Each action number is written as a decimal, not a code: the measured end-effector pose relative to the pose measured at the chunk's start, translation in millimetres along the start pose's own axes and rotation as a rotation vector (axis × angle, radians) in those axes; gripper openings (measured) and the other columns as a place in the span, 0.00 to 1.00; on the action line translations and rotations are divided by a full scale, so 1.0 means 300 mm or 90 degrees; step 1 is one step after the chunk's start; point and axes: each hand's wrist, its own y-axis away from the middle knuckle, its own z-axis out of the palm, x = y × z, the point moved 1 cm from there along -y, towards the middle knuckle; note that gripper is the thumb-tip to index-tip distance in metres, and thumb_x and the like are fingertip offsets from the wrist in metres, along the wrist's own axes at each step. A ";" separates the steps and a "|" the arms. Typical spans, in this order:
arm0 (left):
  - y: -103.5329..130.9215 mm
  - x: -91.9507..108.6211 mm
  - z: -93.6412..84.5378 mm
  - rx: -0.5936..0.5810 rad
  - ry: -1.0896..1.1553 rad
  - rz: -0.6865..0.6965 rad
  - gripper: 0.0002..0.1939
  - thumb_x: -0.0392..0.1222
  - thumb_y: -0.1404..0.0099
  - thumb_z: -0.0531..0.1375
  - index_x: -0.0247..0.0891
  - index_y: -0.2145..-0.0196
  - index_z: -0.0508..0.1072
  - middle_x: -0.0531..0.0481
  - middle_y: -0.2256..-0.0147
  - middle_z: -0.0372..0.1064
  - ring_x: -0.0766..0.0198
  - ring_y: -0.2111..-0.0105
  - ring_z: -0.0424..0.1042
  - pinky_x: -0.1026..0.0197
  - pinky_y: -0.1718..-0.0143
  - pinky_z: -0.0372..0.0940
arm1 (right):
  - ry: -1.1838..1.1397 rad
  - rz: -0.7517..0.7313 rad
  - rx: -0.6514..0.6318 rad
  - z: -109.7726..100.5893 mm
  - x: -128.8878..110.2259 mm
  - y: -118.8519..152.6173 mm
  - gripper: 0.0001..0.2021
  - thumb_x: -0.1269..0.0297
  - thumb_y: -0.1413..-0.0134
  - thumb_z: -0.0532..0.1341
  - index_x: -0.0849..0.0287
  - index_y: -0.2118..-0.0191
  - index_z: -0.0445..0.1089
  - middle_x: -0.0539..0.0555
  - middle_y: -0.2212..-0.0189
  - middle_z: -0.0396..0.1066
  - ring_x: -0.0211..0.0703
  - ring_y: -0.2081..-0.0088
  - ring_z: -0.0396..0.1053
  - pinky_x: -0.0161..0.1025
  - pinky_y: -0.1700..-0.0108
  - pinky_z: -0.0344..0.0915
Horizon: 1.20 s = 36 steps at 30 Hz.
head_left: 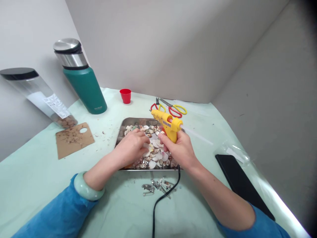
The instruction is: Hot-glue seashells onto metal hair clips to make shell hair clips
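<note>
A metal tray (119,134) full of small shells (158,155) lies in front of me. Over its left part is my left hand (132,145), fingers bent down among the shells; the fingertips are partly hidden, and whether they pinch a shell cannot be made out. My right hand (180,148) is wrapped round the handle of a yellow glue gun (164,119), above the tray's right side. The gun's nozzle points left and away from me, and a clear glue stick (198,135) sticks out of its back. Its black cord (160,198) runs down toward me.
Metal clips (158,186) lie before the tray. Behind it are a red cup (125,96) and scissors (177,110). Leftward stand a green bottle (85,87) and a clear jar (47,99) near a brown card (74,140). A black flat object (241,181) lies at right.
</note>
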 end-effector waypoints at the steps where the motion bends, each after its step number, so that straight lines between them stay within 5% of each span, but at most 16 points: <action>1: -0.001 -0.004 -0.005 0.020 0.011 -0.044 0.07 0.37 0.41 0.56 0.37 0.70 0.74 0.47 0.71 0.71 0.57 0.64 0.67 0.56 0.59 0.61 | 0.004 -0.004 0.001 0.000 0.002 0.001 0.18 0.54 0.51 0.61 0.58 0.57 0.69 0.48 0.78 0.66 0.34 0.81 0.61 0.33 0.79 0.62; 6: 0.001 -0.023 -0.041 0.114 0.125 -0.261 0.10 0.45 0.42 0.57 0.39 0.65 0.74 0.49 0.69 0.73 0.60 0.70 0.69 0.59 0.65 0.63 | 0.008 -0.008 0.013 -0.003 -0.003 0.004 0.17 0.55 0.52 0.62 0.59 0.57 0.69 0.48 0.77 0.67 0.34 0.81 0.61 0.32 0.80 0.61; 13: 0.002 -0.030 -0.036 0.021 0.056 -0.096 0.11 0.40 0.40 0.55 0.38 0.69 0.77 0.47 0.70 0.74 0.58 0.64 0.69 0.59 0.61 0.62 | -0.045 -0.018 0.015 -0.017 -0.017 -0.010 0.16 0.57 0.52 0.62 0.59 0.58 0.69 0.47 0.78 0.65 0.33 0.82 0.60 0.32 0.81 0.60; 19: 0.015 -0.069 -0.071 0.063 -0.025 -0.130 0.12 0.38 0.39 0.53 0.38 0.66 0.77 0.47 0.67 0.74 0.57 0.63 0.68 0.58 0.61 0.62 | -0.066 -0.028 0.033 -0.020 -0.021 -0.008 0.15 0.58 0.52 0.62 0.59 0.59 0.68 0.46 0.79 0.65 0.33 0.82 0.60 0.31 0.81 0.60; 26: 0.024 -0.054 -0.052 -0.033 -0.113 -0.079 0.12 0.40 0.43 0.57 0.38 0.62 0.76 0.45 0.68 0.72 0.54 0.63 0.65 0.54 0.61 0.59 | -0.067 -0.023 0.032 -0.018 -0.027 -0.006 0.15 0.58 0.52 0.62 0.60 0.58 0.68 0.45 0.80 0.64 0.33 0.82 0.60 0.31 0.81 0.59; 30: 0.019 -0.039 -0.057 -0.039 -0.038 -0.085 0.10 0.35 0.43 0.55 0.37 0.67 0.77 0.46 0.70 0.72 0.56 0.63 0.65 0.56 0.60 0.60 | -0.051 -0.006 0.027 -0.018 -0.033 -0.003 0.15 0.58 0.52 0.63 0.61 0.59 0.68 0.46 0.80 0.64 0.32 0.83 0.59 0.30 0.82 0.59; 36: 0.016 -0.024 -0.107 0.098 0.223 -0.235 0.10 0.44 0.39 0.54 0.39 0.68 0.73 0.50 0.70 0.71 0.62 0.69 0.68 0.59 0.67 0.64 | -0.060 0.005 -0.005 -0.016 -0.039 0.003 0.17 0.56 0.52 0.63 0.61 0.57 0.68 0.47 0.78 0.65 0.33 0.82 0.60 0.31 0.80 0.59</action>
